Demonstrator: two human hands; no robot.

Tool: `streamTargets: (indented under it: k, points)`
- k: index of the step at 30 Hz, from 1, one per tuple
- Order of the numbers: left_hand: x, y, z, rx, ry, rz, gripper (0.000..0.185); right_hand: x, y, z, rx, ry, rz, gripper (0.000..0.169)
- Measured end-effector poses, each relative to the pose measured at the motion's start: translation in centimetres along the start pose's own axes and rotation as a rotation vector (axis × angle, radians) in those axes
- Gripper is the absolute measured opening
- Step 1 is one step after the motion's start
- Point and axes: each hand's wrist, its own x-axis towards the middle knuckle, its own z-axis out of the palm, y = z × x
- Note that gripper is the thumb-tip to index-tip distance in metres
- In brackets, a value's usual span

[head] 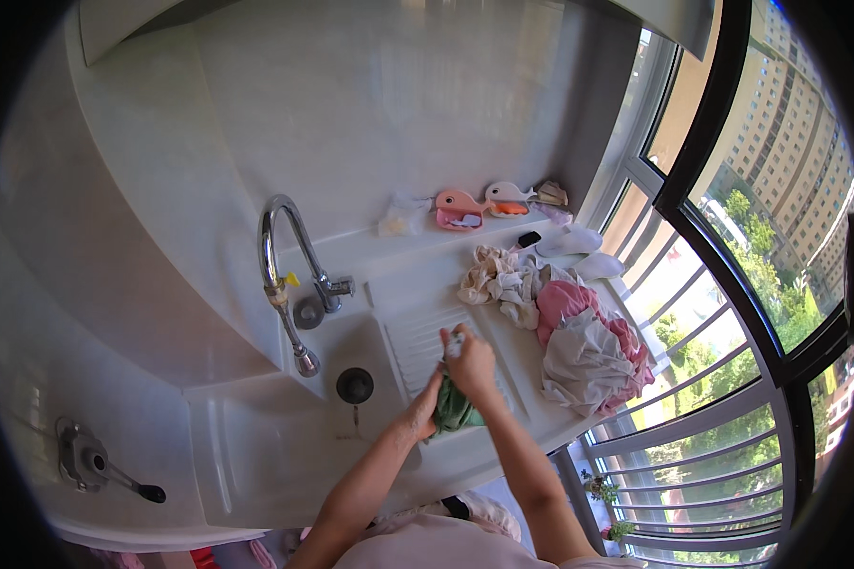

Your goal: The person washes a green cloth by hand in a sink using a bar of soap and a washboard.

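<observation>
A wet-looking green cloth (455,410) is bunched over the ribbed washboard (414,334) moulded beside the sink basin. My left hand (427,405) grips its near left side. Above it, my right hand (472,363) is closed around the cloth's upper end, with white suds (455,345) showing at the fingers. The two hands are close together, and they hide much of the cloth's upper part.
Left of the washboard lies the basin (256,441) with a drain (354,385), under a curved chrome faucet (265,235). Crumpled white and pink clothes (591,355) are heaped at right. Whale-shaped soap holders (457,206) stand on the back ledge. Railed windows (712,320) border the right side.
</observation>
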Motion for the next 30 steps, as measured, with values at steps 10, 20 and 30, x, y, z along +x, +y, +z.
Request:
streamTargets:
  k: [10,20,30]
  points:
    - [0.4,1.7,-0.1,-0.417,0.070,0.274,0.040,-4.1,1.1,3.3,0.608,0.101,0.086,0.022]
    - [0.7,0.0,3.8,-0.273,0.256,0.167,0.044,-1.7,-0.3,1.8,0.081,0.194,-0.001,0.021]
    - [1.4,0.2,3.2,-0.327,0.261,0.229,0.036,-1.7,0.4,2.6,0.011,0.255,-0.013,0.025]
